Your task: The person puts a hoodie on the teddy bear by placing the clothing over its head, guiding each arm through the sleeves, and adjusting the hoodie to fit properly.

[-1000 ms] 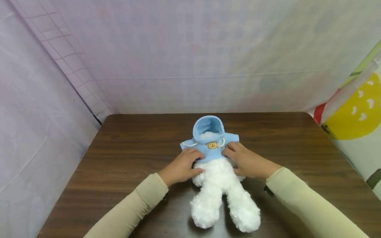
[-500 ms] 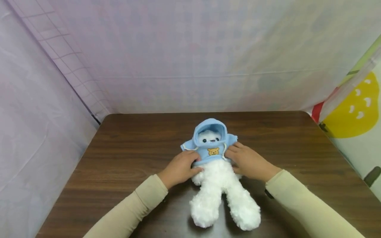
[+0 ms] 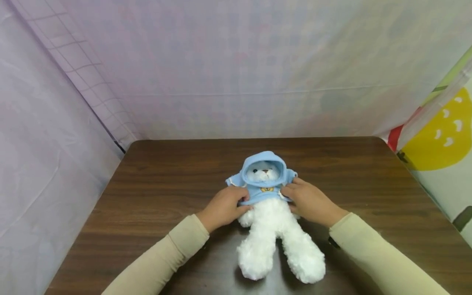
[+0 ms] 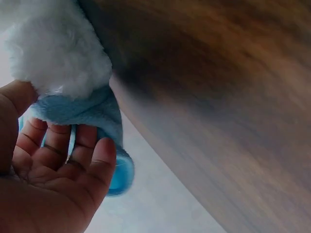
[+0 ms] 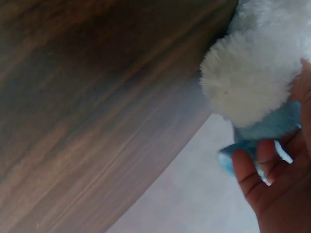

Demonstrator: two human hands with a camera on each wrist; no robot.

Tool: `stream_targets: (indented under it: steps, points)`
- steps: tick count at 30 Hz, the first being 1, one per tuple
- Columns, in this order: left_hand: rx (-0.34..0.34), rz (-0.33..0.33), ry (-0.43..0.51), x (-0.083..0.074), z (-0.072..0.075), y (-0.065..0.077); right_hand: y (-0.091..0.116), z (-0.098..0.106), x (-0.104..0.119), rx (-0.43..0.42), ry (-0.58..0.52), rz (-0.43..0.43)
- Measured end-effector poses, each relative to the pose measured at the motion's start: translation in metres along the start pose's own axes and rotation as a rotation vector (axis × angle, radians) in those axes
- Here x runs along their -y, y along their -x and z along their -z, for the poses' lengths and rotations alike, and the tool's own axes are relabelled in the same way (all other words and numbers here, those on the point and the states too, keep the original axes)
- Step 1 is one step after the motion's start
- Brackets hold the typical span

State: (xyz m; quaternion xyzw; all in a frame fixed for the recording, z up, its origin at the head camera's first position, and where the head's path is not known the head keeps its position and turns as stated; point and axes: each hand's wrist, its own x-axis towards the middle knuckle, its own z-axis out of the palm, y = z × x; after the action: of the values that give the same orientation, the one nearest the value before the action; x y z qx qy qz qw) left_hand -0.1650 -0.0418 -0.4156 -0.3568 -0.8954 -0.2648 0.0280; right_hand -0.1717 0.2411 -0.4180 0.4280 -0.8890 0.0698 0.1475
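A white fluffy plush bear (image 3: pixel 271 219) lies on its back on the table, its legs toward me. It wears a light blue hoodie (image 3: pixel 258 196) with a small yellow animal patch. Inside the hood (image 3: pixel 266 156) the bear's face shows, one eye and the nose visible. My left hand (image 3: pixel 225 208) grips the hoodie's hem at its left side, thumb below and fingers over the cloth. On the other side my right hand (image 3: pixel 313 203) pinches the hem too. Both wrist views show a white furry paw (image 4: pixel 60 53) beside the blue cloth (image 5: pixel 272 124). The bear's arms stick out below the hem, outside the sleeves.
The dark brown wooden table (image 3: pixel 166 172) has a rounded far edge. Behind it hangs a pale checked curtain (image 3: pixel 239 73), with another white sheet (image 3: pixel 48 143) on the left. A cloth with a yellow fruit print (image 3: pixel 439 135) hangs at the right.
The bear's head has come up into the hood opening, so its face now shows. The hood has tipped and shifted slightly toward me and right. Both hands stay at the hem.
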Motion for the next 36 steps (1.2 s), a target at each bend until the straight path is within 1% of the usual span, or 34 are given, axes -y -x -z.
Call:
stream_targets:
  steps: [4,8,10,12,15,17,19,20,22,23,25,26,28,30,31,33,36]
  points:
    - [-0.023,0.007,0.032,0.002,0.003,0.001,0.003,0.000,-0.002,-0.002,0.009,-0.048]
    - [-0.025,0.024,0.054,0.001,0.011,0.001,0.005,0.004,-0.004,0.018,-0.027,-0.089]
    - [-0.029,0.028,0.061,0.001,0.016,0.000,0.004,0.011,-0.005,0.031,-0.070,-0.104]
    - [-0.037,0.030,0.073,0.002,0.021,-0.001,0.004,0.020,-0.007,0.026,-0.135,-0.113]
    - [-0.055,0.035,0.107,0.003,0.029,-0.001,0.008,0.032,-0.013,-0.028,-0.223,-0.159]
    - [-0.073,0.028,0.137,0.002,0.034,-0.001,0.012,0.039,-0.018,-0.069,-0.274,-0.234]
    - [-0.091,0.017,0.158,0.001,0.039,-0.001,0.018,0.045,-0.021,-0.094,-0.320,-0.339]
    - [-0.099,0.007,0.165,0.001,0.041,-0.001,0.021,0.047,-0.021,-0.091,-0.352,-0.394]
    - [-0.102,-0.009,0.170,-0.001,0.043,-0.001,0.026,0.047,-0.021,-0.050,-0.441,-0.497]
    - [-0.095,-0.016,0.171,-0.002,0.044,0.000,0.028,0.046,-0.021,-0.018,-0.485,-0.535]
    - [-0.050,-0.009,0.179,-0.004,0.044,0.000,0.031,0.041,-0.017,0.056,-0.580,-0.585]
    - [-0.015,0.002,0.180,-0.006,0.043,0.000,0.031,0.038,-0.015,0.093,-0.625,-0.588]
    - [0.076,0.039,0.172,-0.008,0.040,0.001,0.030,0.031,-0.009,0.151,-0.704,-0.573]
    - [0.159,0.079,0.149,-0.010,0.036,0.001,0.026,0.025,-0.003,0.192,-0.789,-0.551]
    - [0.188,0.092,0.137,-0.011,0.034,0.001,0.024,0.023,0.000,0.208,-0.833,-0.544]
    - [0.217,0.109,0.114,-0.012,0.031,0.002,0.019,0.018,0.005,0.239,-0.939,-0.544]
    - [0.213,0.110,0.111,-0.013,0.027,0.002,0.015,0.013,0.013,0.263,-1.092,-0.568]
